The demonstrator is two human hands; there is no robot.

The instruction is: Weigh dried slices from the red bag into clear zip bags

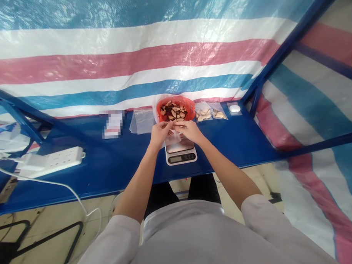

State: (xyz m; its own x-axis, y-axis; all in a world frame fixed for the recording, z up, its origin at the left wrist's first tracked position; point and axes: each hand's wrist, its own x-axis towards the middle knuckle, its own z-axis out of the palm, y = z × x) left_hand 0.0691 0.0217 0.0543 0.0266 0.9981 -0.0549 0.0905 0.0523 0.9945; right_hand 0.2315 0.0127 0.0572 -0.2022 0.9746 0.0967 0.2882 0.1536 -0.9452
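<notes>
The left hand (161, 134) and right hand (189, 131) meet just above a digital kitchen scale (181, 154), their fingers closed in a pinch on the top edge of a clear plastic bag (173, 138) that hangs over the weighing plate. Whether the bag holds anything is too hard to tell. At twelve o'clock from the scale, just past the hands, a red plastic bag (163, 113) lines a container heaped with dried brown slices (173, 111). Two small clear packets of pale pieces (210, 111) lie at one o'clock, and a flat clear bag (141, 121) lies at eleven o'clock, all on a blue table (108, 165). A white power strip (51, 161) sits well off at nine o'clock.
</notes>
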